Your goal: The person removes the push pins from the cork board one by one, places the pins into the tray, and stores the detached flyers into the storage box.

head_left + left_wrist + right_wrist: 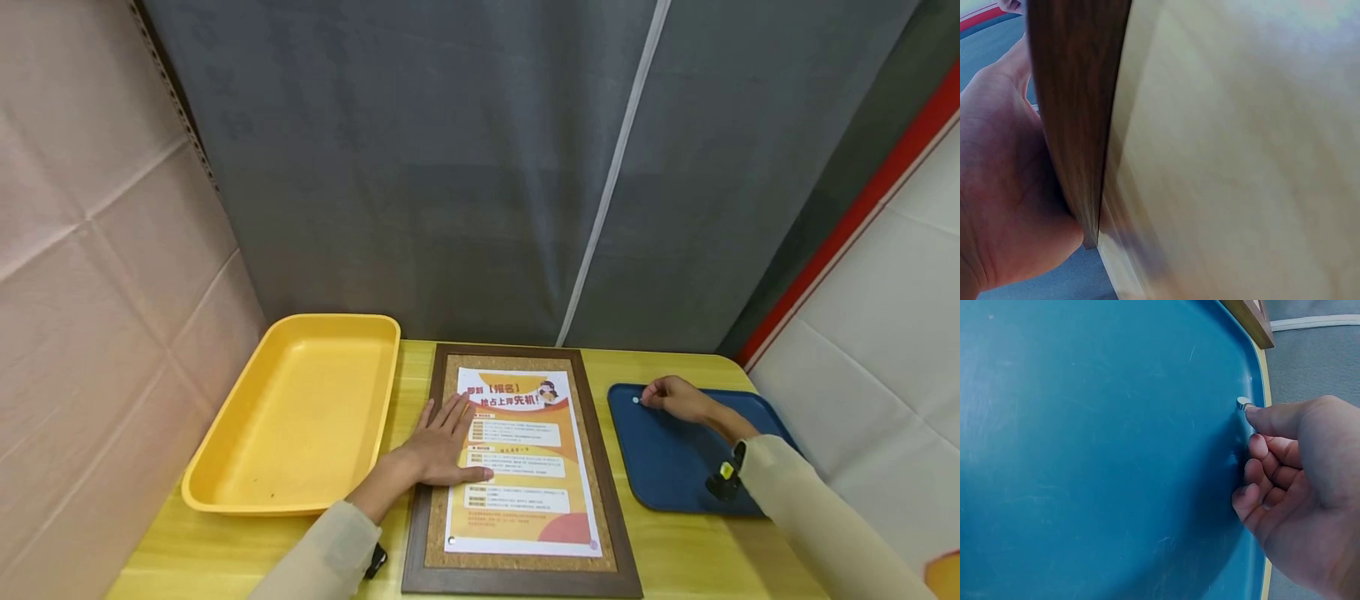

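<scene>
Closest to the right wrist camera, the right hand (pixel 1316 481) pinches a small pale disc (pixel 1243 402) by its edge, thumb in view, forefinger hidden, the other fingers curled, at the far left corner of a blue tray (pixel 675 471). So slight a hold could let the disc slip away. Leftward, the left hand (pixel 438 450) lies flat, fingers slightly apart, on a printed sheet (pixel 528 467) over a framed cork board (pixel 437 542); a sideways drag could skew the paper. Beyond sits a yellow tray (pixel 300 417), on the same surface (pixel 690 567).
</scene>
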A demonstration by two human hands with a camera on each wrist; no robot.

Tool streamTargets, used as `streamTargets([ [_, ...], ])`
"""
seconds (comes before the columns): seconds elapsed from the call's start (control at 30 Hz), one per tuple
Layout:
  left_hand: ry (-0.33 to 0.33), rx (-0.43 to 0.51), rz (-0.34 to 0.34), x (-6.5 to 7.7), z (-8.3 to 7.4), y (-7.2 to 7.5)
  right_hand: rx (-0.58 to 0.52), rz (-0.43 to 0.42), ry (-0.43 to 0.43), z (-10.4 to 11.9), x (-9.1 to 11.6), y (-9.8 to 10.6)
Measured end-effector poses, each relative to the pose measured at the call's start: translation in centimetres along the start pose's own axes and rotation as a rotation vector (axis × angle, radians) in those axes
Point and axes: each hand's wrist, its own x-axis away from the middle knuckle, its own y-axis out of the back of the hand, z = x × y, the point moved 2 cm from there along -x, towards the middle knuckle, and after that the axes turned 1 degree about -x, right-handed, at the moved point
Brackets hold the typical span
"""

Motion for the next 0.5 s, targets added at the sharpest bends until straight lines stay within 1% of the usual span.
streamTargets([
  [0.17, -0.002, 0.008, -0.001, -0.06, 0.03, -0.04, -0.005, 0.006, -0.005, -0.12, -0.03, -0.01],
  [0.5, 0.001, 0.017, 0.004, 0.09, -0.03, 0.02, 0.006, 0.002, 0.021, -0.29, -0.16, -0.13],
])
